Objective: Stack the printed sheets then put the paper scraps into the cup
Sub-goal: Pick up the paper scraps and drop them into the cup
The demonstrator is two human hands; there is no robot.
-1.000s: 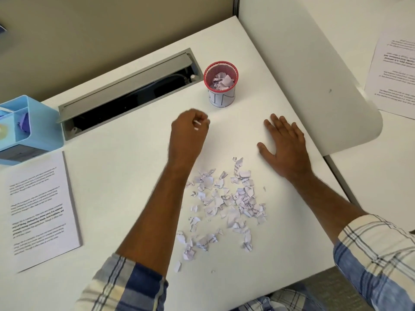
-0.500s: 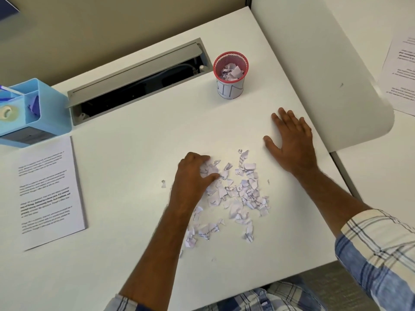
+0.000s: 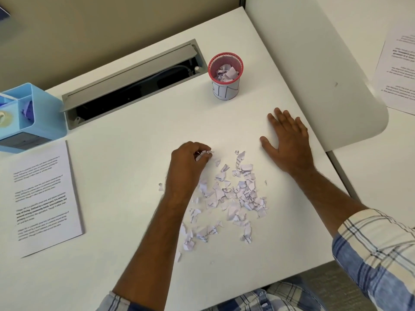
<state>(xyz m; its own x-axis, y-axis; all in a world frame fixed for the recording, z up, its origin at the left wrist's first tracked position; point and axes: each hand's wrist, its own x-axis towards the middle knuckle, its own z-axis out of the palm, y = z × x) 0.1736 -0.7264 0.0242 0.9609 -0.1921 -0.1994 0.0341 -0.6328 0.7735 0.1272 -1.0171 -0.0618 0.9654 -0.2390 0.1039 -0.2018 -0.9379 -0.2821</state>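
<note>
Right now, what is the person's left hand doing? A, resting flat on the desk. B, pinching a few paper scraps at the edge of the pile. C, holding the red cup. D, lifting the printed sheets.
B: the left hand has its fingers curled round a few paper scraps at the far edge of the pile, while the red cup stands untouched beyond it.
</note>
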